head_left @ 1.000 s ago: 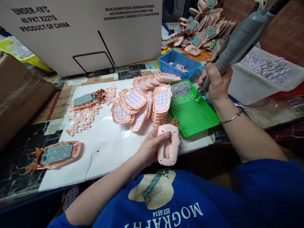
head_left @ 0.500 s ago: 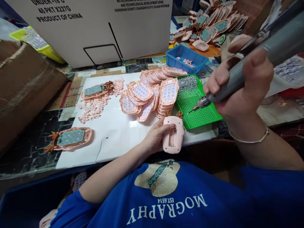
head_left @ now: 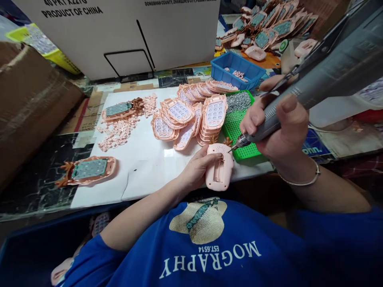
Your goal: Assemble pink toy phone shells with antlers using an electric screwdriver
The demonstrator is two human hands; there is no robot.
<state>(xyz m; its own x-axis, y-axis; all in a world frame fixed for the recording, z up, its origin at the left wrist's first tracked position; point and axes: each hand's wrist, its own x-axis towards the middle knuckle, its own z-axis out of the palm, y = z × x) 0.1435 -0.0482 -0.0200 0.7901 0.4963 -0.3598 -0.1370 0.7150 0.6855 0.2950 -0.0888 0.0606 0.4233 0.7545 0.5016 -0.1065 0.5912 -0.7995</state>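
Observation:
My left hand [head_left: 199, 167] is closed around a pink plastic toy phone [head_left: 220, 169] with brown antlers, its back turned up. The battery recess is uncovered, and my thumb lies across its upper part. In my right hand [head_left: 278, 123] is a grey electric screwdriver [head_left: 317, 79], tilted down to the left. Its bit tip is at the toy's upper right corner, by a screw hole. Behind the toy stands a green perforated basket [head_left: 247, 150] with a heap of small silver screws [head_left: 237, 101]. Stacked pink front shells [head_left: 215, 113] with pale keypads lie just beyond my left hand.
Loose small pink pieces [head_left: 116, 133] are spread on the white board [head_left: 149, 175]. Two opened toy halves with circuit boards [head_left: 92, 169] lie at the left. A blue bin [head_left: 236, 71], a large white carton [head_left: 128, 36] and piled toy halves [head_left: 269, 30] stand behind.
My right hand has brought the screwdriver left and down, from over the green basket to the toy's upper right corner. My left hand keeps its hold on the toy, nearly still.

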